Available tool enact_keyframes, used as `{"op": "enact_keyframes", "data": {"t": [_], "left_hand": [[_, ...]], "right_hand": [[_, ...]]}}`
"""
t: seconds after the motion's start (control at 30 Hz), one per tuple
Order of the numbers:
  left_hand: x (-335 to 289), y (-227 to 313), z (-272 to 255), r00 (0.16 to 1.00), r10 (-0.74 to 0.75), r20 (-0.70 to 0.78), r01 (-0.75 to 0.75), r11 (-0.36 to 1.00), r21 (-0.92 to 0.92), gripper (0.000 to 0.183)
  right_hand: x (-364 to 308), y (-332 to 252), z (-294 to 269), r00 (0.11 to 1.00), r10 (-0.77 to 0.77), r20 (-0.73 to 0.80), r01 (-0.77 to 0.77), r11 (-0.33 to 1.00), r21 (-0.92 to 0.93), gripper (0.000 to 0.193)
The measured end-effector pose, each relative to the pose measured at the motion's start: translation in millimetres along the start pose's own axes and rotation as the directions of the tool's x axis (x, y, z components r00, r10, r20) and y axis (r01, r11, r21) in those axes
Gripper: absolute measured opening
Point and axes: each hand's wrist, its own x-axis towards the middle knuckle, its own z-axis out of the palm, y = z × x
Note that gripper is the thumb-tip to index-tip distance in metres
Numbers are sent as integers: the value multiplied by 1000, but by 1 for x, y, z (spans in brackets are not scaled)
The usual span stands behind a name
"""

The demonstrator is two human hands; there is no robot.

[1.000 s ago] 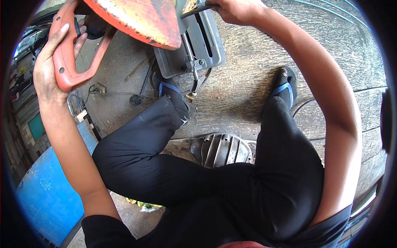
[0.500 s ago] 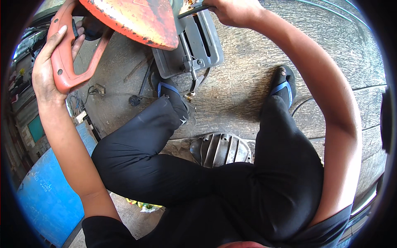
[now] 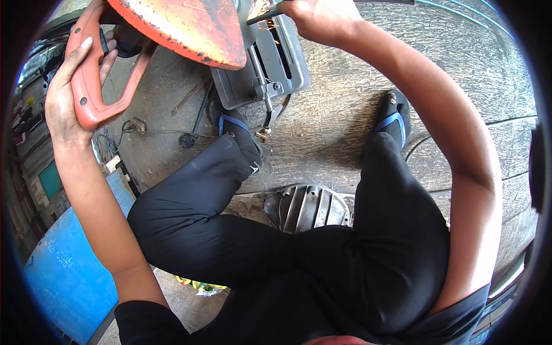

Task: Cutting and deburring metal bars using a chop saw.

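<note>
Gently, with your left hand (image 3: 62,100) wrapped around the orange handle (image 3: 86,86) and your right hand (image 3: 325,18) clamped on the dark bar (image 3: 265,16), press it lightly against the disc (image 3: 246,23).

Between the left foot (image 3: 237,135) and right foot (image 3: 395,118), a hand could pass over the floor (image 3: 322,126), from the ribbed metal cover (image 3: 307,208) toward the grey saw base (image 3: 296,69). The clamp screw (image 3: 260,66) juts toward the left foot, narrowing that side. Higher up, the orange guard (image 3: 187,29) blocks the way between the hands, while sparks (image 3: 275,34) and the dark bar (image 3: 263,19) close the gap beside the right hand (image 3: 328,22). The orange handle (image 3: 86,86) leaves room inside its loop (the left hand's (image 3: 62,106) fingertips reach in).
</note>
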Motion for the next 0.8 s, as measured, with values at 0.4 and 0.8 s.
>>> {"op": "enact_keyframes", "data": {"t": [0.4, 0.8], "left_hand": [[2, -4, -6, 992, -8, 128, 12, 999, -30, 50], [-3, -6, -3, 993, 65, 98, -63, 998, -26, 46]], "right_hand": [[-23, 9, 19, 880, 473, 51, -345, 560, 753, 20], [-40, 8, -18, 931, 19, 364, -263, -655, 708, 32]]}}
